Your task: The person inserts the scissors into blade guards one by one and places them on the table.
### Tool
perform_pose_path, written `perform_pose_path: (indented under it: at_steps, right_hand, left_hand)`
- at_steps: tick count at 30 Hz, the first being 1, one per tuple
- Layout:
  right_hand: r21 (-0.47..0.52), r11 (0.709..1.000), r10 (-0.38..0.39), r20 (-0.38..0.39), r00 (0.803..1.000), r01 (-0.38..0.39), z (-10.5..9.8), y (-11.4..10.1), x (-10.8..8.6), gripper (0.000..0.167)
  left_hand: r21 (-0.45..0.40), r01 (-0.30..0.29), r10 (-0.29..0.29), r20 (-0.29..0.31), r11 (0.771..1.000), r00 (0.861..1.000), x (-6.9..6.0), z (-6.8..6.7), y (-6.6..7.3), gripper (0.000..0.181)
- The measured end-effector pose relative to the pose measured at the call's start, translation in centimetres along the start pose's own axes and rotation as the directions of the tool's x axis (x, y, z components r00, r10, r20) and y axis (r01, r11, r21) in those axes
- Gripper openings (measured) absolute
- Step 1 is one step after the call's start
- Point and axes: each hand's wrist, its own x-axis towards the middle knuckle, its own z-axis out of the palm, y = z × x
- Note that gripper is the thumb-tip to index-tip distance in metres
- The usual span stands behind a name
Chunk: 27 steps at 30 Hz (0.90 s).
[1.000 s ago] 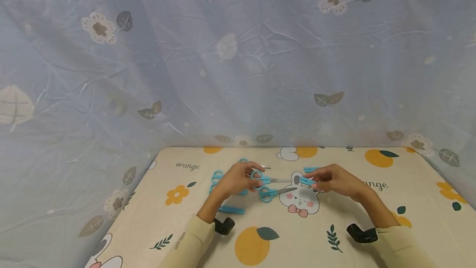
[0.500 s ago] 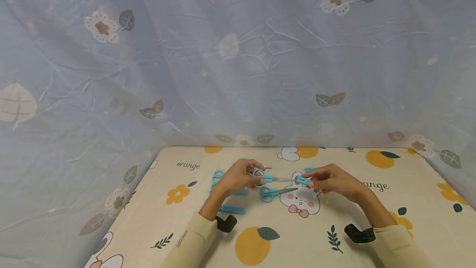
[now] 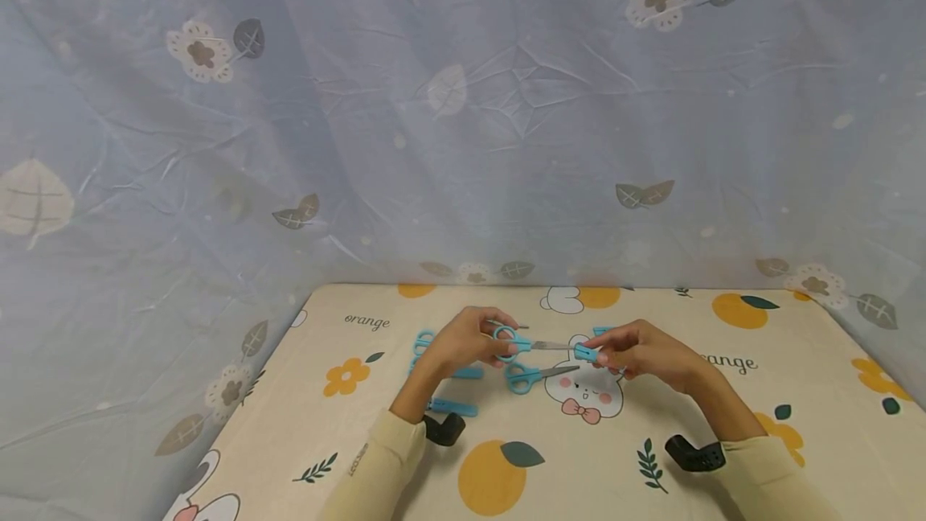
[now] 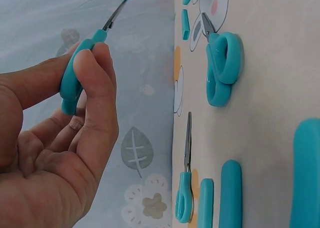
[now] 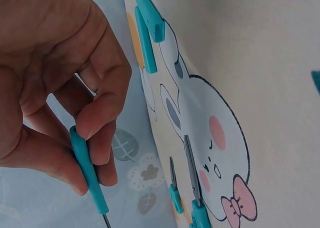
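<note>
My left hand pinches the light-blue handle of a pair of scissors, whose blade points right. My right hand holds a small blue blade cover between thumb and fingers. The scissors' blade meets the cover's left end, and in the right wrist view it runs into that end, its tip hidden. Below them a second pair of scissors lies uncovered on the cloth. Another uncovered pair lies farther back, mostly behind my left hand in the head view.
Left of and under my left hand lie blue handle loops and long blue covers, partly hidden. Two more blue covers rest behind my right hand. A patterned cloth covers the table; a printed curtain hangs behind it.
The right hand has brought the cover leftward and turned it toward the scissors, and the blade has met its end. The left hand has shifted slightly right. The scissors on the cloth have stayed put.
</note>
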Motion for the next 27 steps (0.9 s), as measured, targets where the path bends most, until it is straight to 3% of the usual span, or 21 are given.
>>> perform_pose_path:
  at_steps: [27]
  right_hand:
    - [0.083, 0.997, -0.014, 0.029, 0.999, 0.011, 0.5, -0.4, 0.8, 0.042]
  left_hand:
    - [-0.042, -0.011, 0.015, 0.092, 0.999, 0.996, 1.2, 0.5, 0.1, 0.033]
